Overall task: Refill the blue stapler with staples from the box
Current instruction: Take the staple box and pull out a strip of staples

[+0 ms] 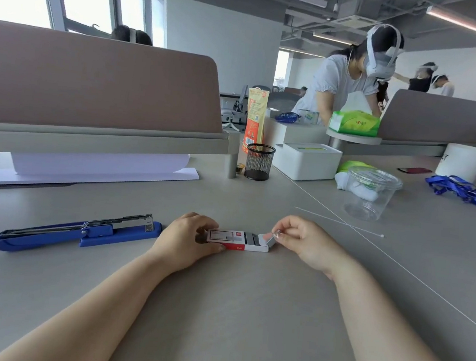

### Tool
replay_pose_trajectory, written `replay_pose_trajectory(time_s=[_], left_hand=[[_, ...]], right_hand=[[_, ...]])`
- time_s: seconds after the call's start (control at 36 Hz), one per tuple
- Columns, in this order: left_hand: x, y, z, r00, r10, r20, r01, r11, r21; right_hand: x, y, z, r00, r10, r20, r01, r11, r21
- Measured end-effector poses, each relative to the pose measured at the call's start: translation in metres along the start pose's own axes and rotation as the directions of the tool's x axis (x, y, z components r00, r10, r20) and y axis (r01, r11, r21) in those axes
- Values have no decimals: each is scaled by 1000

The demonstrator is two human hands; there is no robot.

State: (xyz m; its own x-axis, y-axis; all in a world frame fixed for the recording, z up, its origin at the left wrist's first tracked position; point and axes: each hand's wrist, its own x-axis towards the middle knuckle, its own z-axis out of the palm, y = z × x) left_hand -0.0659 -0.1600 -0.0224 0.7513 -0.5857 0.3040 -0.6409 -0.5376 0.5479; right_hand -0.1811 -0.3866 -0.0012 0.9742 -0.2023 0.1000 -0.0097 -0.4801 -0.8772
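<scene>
The blue stapler (78,231) lies on the grey desk at the left, opened flat with its metal staple channel showing on top. To its right sits a small white and red staple box (235,240). My left hand (189,238) grips the box's left end and holds it on the desk. The box's right end is slid open, with grey staples (251,238) visible inside. My right hand (302,243) pinches a small strip of staples (276,235) between thumb and forefinger at that open end.
A black mesh pen cup (259,162), a white lidded box (306,161) and a clear plastic tub (370,194) stand behind. A thin white stick (341,222) lies right of my hands. White paper (85,168) lies under the divider at left. Another person bends over the far desk.
</scene>
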Motion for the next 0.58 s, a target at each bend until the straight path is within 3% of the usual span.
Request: replay_pose_trajectory(time_s=[0.36, 0.58], left_hand=[[3, 10, 6, 999, -18, -32, 17, 1000, -21], [6, 12, 11, 999, -19, -33, 19, 1000, 4]], right_hand=[[7, -5, 26, 998, -49, -31, 48, 998, -40], [9, -4, 29, 999, -35, -40, 40, 989, 141]])
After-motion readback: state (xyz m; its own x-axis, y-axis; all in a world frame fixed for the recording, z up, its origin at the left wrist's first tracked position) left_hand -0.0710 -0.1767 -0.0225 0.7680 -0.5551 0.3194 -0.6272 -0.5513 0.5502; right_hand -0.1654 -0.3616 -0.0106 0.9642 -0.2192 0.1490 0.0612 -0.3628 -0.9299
